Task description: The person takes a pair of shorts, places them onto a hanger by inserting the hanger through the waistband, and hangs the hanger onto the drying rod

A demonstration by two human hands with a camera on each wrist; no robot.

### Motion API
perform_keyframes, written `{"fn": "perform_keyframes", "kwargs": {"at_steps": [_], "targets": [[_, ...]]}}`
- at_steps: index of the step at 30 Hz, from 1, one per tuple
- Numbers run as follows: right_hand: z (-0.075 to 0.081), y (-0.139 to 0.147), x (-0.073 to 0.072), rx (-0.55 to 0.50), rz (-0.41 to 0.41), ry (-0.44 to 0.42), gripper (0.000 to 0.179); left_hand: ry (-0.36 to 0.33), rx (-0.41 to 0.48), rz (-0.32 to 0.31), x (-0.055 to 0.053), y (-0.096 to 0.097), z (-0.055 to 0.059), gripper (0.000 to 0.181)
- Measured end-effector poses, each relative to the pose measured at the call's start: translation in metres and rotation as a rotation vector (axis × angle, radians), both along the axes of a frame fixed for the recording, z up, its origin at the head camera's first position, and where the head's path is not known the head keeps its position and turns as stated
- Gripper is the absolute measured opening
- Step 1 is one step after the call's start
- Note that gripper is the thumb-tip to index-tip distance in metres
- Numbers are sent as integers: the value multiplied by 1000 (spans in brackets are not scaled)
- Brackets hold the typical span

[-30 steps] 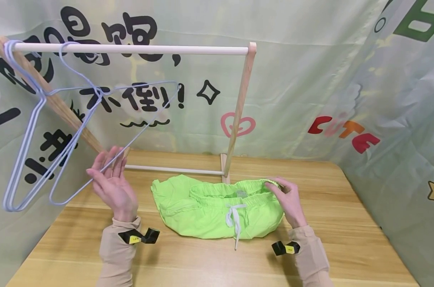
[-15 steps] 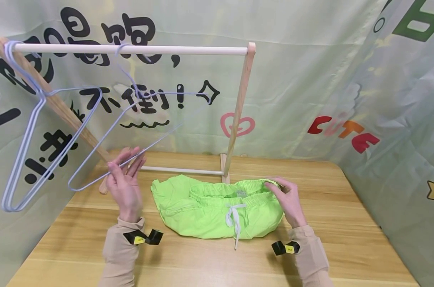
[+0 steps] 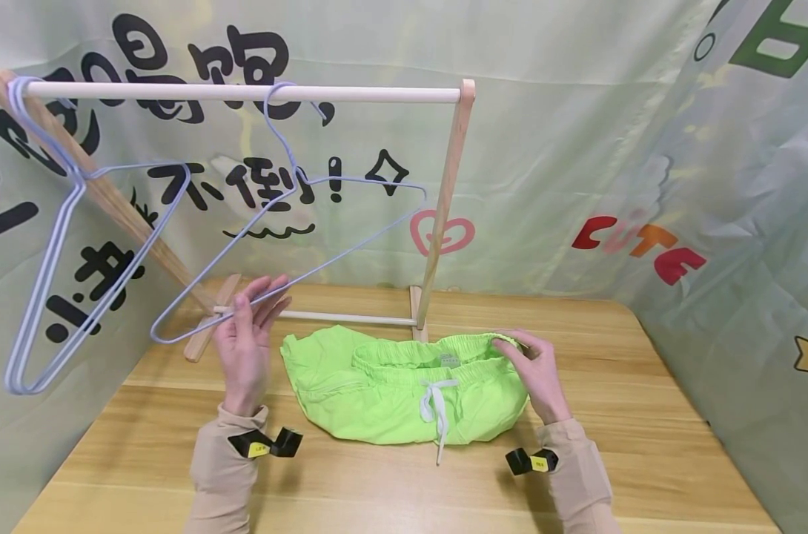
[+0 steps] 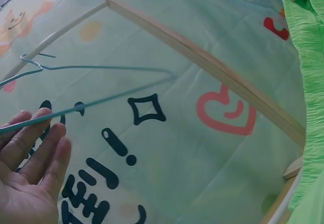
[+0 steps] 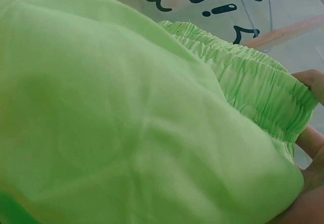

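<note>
A lavender wire clothes hanger hangs by its hook on the rack's white rail. Its lower bar passes between the thumb and the nearly straight fingers of my left hand, which holds it lightly; the left wrist view shows the hanger running across those fingers. Bright green shorts with a white drawstring lie on the table, waistband spread open. My right hand grips the right end of the waistband, its fingertips partly hidden by cloth.
More lavender hangers hang bunched at the rack's left end. The rack's wooden right leg stands behind the shorts, and a lower white rod joins its feet. A printed curtain backs the wooden table.
My left hand has moved right with one hanger, whose hook has slid along the rail away from the bunch. The right hand and the shorts stay where they were.
</note>
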State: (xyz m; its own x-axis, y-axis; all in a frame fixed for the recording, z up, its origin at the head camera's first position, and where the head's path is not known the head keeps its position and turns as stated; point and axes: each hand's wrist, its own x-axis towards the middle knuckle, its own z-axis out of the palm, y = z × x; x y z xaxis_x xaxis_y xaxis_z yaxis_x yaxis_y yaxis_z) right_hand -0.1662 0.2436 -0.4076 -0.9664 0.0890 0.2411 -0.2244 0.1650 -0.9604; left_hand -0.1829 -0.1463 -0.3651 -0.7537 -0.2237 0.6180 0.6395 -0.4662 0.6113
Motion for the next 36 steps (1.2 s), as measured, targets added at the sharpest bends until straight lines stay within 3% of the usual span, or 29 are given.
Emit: {"fn": "perform_keyframes", "kwargs": {"at_steps": [7,17,20,27,29,36], "targets": [[0,0,0,8,-1,0,29,41,46,-32,1,-8,6,32],[0,1,0,19,-7,1,32,64,95,35,2,-14,8,33],[0,1,0,20,-11,-2,31,83,124,75,3,-16,9,29],[0,1,0,24,-15,-3,30,130,109,254,5,-26,10,19],[0,1,0,27,-15,-3,30,154,116,272,6,-30,10,19],[0,0,-1,31,-17,0,31,212,194,220,8,-41,10,34]]}}
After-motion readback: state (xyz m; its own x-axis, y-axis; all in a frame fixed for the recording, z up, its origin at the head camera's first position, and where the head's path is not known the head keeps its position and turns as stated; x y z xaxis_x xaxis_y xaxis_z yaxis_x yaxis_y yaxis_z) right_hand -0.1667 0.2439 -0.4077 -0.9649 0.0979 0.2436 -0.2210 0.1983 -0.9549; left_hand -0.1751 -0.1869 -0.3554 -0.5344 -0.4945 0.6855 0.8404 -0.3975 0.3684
